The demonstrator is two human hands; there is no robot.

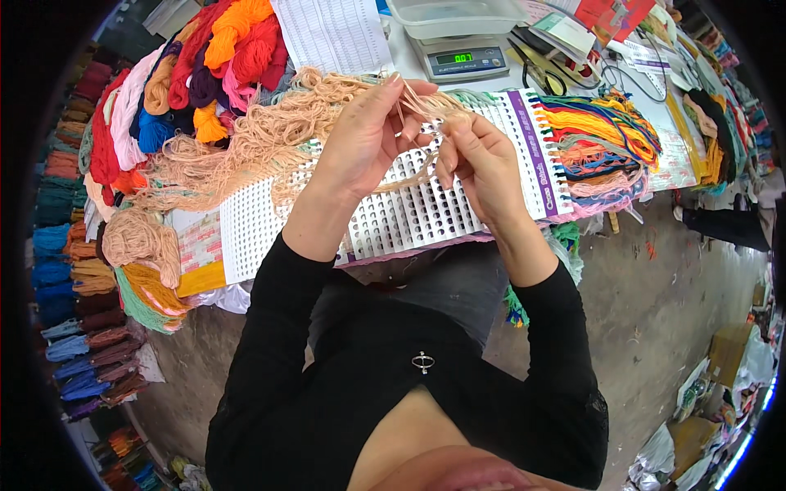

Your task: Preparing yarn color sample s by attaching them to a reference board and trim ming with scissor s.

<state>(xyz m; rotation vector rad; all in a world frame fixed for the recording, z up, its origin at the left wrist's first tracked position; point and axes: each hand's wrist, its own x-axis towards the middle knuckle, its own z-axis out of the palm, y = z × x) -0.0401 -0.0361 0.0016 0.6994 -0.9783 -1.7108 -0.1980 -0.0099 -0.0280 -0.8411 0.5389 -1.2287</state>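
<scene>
Peach embroidery threads stretch between my two hands, above white cards punched with rows of holes. My left hand has the strands between its thumb and fingers, palm turned inward. With thumb and forefinger together, my right hand pinches the same threads at their right end. A loose strand hangs below the hands across the cards. To the left, a large tangled heap of peach thread covers part of the table and reaches up to my left hand.
Bright skeins pile up at the far left, beside a printed sheet. A digital scale carrying a clear plastic tub stands behind my hands. Scissors lie right of it. Multicoloured threads hang from a purple-striped card.
</scene>
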